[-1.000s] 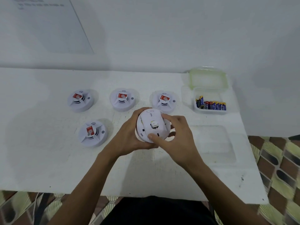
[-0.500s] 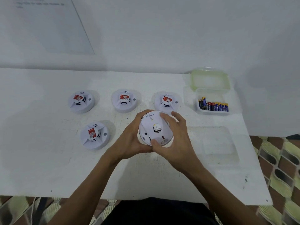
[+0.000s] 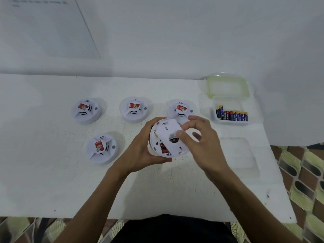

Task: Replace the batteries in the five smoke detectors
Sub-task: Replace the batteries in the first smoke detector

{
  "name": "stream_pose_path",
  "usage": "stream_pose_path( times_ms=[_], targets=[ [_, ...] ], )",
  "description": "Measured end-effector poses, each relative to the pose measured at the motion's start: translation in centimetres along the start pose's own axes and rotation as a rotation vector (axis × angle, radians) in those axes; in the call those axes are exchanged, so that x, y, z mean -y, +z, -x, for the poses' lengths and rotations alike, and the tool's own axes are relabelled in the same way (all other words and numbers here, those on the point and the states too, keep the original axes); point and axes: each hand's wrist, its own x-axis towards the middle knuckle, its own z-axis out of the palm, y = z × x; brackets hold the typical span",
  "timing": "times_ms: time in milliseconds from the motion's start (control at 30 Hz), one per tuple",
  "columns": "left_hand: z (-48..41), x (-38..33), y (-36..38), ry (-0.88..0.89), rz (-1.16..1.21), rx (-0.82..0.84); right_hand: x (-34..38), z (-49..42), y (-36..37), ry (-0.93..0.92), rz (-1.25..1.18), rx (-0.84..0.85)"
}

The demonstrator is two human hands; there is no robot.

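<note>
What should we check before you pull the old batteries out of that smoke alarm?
1. Held detector gripped firmly by the left hand: ok.
2. Back cover fully off: not ok; the right hand pinches it, only partly lifted.
3. Old batteries within reach: cannot tell; only a red bit shows under the cover.
4. Spare batteries close by in the open tub: ok.
</note>
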Motion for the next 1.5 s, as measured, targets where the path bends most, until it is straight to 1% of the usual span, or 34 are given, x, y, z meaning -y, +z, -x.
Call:
stream_pose_path(
  times_ms=[167,200,233,300,367,400,467,500,533,600,700,767,800,833,900,933,1000,1100,1267,1400,1500],
  targets=[
    [0.5,0.8,-1.1,-0.042,0.051,-0.021,0.1,-0.6,-2.4,0.012,-0.233,-0.036],
    [0.6,0.9,-1.2,-0.049,0.051,-0.03,-0.3,-0.9,-2.8,0.003,-0.234,-0.045],
    [0.6,0.9,-1.4,-0.054,0.053,-0.038,-0.9,-1.3,-3.1,-0.008,-0.188,-0.059],
    [0.6,0.9,-1.5,-0.056,0.052,-0.056,-2.4,-2.2,-3.0,-0.03,0.006,-0.069],
    [0.6,0.8,-1.6,-0.051,0.056,-0.069,-4.0,-3.0,-2.5,-0.056,0.26,-0.005],
    [0.5,0.7,-1.5,-0.05,0.06,-0.071,-4.8,-3.3,-2.0,-0.089,0.408,0.045],
    [0.5,0.5,-1.4,-0.052,0.071,-0.069,-6.0,-3.6,-1.2,-0.219,0.701,0.112],
    [0.5,0.4,-1.2,-0.048,0.076,-0.068,-6.3,-3.6,-0.7,-0.288,0.793,0.134],
    [0.5,0.3,-1.2,-0.044,0.079,-0.068,-6.6,-3.7,-0.4,-0.338,0.845,0.159],
    [0.5,0.3,-1.1,-0.035,0.078,-0.068,-6.9,-3.7,0.2,-0.374,0.914,0.223],
    [0.4,0.2,-1.2,-0.022,0.088,-0.07,-7.6,-3.8,0.7,-0.329,0.966,0.316],
    [0.4,0.2,-1.2,-0.019,0.088,-0.071,-7.8,-3.7,0.8,-0.278,0.911,0.306],
    [0.4,0.2,-1.2,-0.017,0.089,-0.073,-7.6,-3.6,0.7,-0.258,0.839,0.263],
    [0.4,0.2,-1.3,-0.013,0.09,-0.075,-7.1,-3.3,0.6,-0.241,0.728,0.188],
    [0.4,0.4,-1.2,-0.002,0.086,-0.082,-5.7,-2.5,0.5,-0.173,0.4,0.011],
    [0.3,0.5,-1.2,0.0,0.081,-0.087,-4.8,-2.0,0.5,-0.137,0.239,-0.046],
    [0.3,0.6,-1.1,0.008,0.07,-0.096,-3.2,-0.8,0.9,-0.08,0.052,-0.061],
    [0.2,0.7,-0.7,0.037,0.033,-0.117,-2.1,0.7,1.9,-0.066,0.004,-0.014],
    [0.2,0.9,-0.3,0.043,0.005,-0.157,-1.9,1.5,3.2,-0.086,0.05,-0.113],
    [0.2,0.6,0.1,0.056,-0.012,-0.168,-1.6,1.8,3.6,-0.025,0.016,-0.163],
    [0.1,0.4,0.4,0.061,-0.045,-0.175,-1.6,1.7,3.4,0.014,0.005,-0.165]
  ],
)
